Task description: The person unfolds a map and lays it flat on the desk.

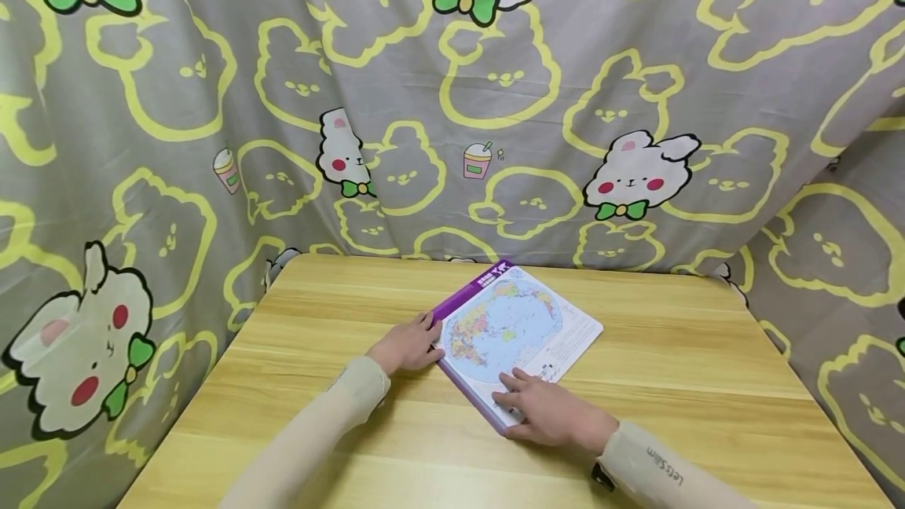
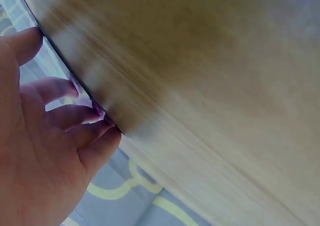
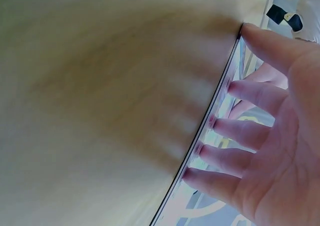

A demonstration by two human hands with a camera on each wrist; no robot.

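In the head view, a flat map board (image 1: 503, 332) lies turned at an angle on the wooden counter (image 1: 679, 391), a little below the centre of the frame. Its printed side looks up, and a purple strip (image 1: 467, 291) runs along its upper-left edge.

The left grip (image 1: 406, 346) is at the board's left corner: the thumb and the slightly bent fingers are spread and touch it, not closed around it. If a fingertip goes under the edge, I cannot tell. The right grip (image 1: 547, 407) is at the lower corner, also not closed; its fingers lie spread on the printed side, and its thumb is at the edge. In the right wrist view these fingers (image 3: 240, 131) look nearly straight.

The step in hand, as I judge it, is to steady or adjust the board with both hands; it seems to rest on the counter, not lifted. For a further turn or slide, the next move would call for even, light pressure from both sides; for lifting, the fingers should first come under the edge.
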